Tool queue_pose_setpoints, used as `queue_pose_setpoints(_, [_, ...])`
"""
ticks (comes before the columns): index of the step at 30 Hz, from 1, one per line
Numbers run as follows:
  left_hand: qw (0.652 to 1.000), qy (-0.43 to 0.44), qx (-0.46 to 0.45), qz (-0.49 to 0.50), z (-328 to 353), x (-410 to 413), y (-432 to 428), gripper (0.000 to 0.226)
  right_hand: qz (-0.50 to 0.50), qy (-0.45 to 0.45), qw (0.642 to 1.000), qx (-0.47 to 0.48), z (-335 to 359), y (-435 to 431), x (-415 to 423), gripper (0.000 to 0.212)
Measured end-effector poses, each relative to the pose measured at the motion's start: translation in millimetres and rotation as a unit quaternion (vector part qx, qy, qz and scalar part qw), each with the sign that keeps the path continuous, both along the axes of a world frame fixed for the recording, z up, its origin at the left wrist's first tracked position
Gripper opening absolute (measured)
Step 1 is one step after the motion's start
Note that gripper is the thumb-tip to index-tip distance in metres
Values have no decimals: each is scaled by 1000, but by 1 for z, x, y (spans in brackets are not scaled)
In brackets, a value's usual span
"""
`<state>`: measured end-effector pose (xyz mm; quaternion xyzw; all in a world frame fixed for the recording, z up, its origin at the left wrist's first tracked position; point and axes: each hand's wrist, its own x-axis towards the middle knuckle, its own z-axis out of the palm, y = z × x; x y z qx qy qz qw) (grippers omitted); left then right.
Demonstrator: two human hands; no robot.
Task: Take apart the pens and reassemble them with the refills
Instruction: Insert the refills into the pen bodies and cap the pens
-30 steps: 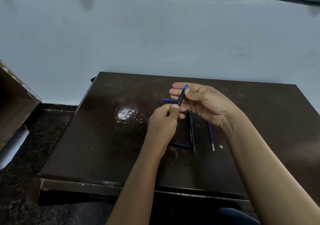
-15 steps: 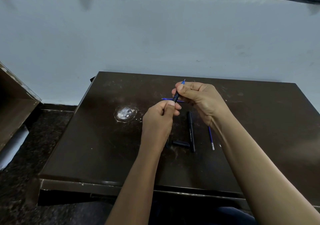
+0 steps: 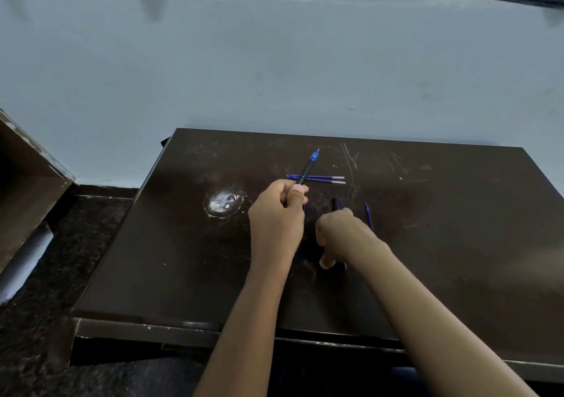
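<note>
Left hand [image 3: 277,219] clamped round pen [image 3: 305,172], tip up, seemingly refilled. Right hand [image 3: 343,234] curled over black pen [image 3: 336,203] on surface [image 3: 183,259]; grip unclear. Next, probably: lift it cleanly, start unscrewing.

The bench [image 3: 427,244] has a dull sheen, scratched beyond the right hand [image 3: 345,238]. The pen [image 3: 306,169] in the left hand [image 3: 276,216] has a matt black barrel and a glossy translucent blue plastic tip.
</note>
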<state>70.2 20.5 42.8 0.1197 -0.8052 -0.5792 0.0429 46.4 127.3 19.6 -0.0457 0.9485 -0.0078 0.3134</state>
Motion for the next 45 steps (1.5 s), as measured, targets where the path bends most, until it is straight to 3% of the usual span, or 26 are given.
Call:
queue_pose_setpoints(5, [1000,1,-1,1,1,1,-2,22,54,23,998,17,-16,-6,4,45])
queue_pose_setpoints(9, [1000,3,-1,9,0,-1,-2,23,-30,60,994,-87,-14,7,-8,28])
queue_pose_setpoints(11, [1000,-1,-16,18,0,0,-3,23,-102,177,961,-186,-7,18,-16,20])
queue_pose_setpoints(15, [997,-22,-69,22,0,4,-4,24,-167,381,854,-312,10,34,-20,17])
queue_pose_setpoints(18, [995,-40,-88,16,-1,5,-4,26,-170,421,819,-352,17,39,-19,20])
queue_pose_setpoints(22, [994,-55,-98,5,-1,6,-3,33,-156,443,799,-376,22,43,-19,21])
queue_pose_setpoints(27, [992,-76,-103,-7,1,8,-2,37,-109,422,809,-395,22,42,-21,25])
queue_pose_setpoints(33, [989,-71,-126,-30,-1,8,-3,28,25,320,861,-394,25,40,-21,23])
queue_pose_setpoints(40, [972,-73,-222,-34,-2,12,-11,26,15,251,888,-386,15,30,-9,18])
queue_pose_setpoints(45, [966,-82,-236,-59,-3,11,-14,24,29,199,912,-356,15,28,-8,17])
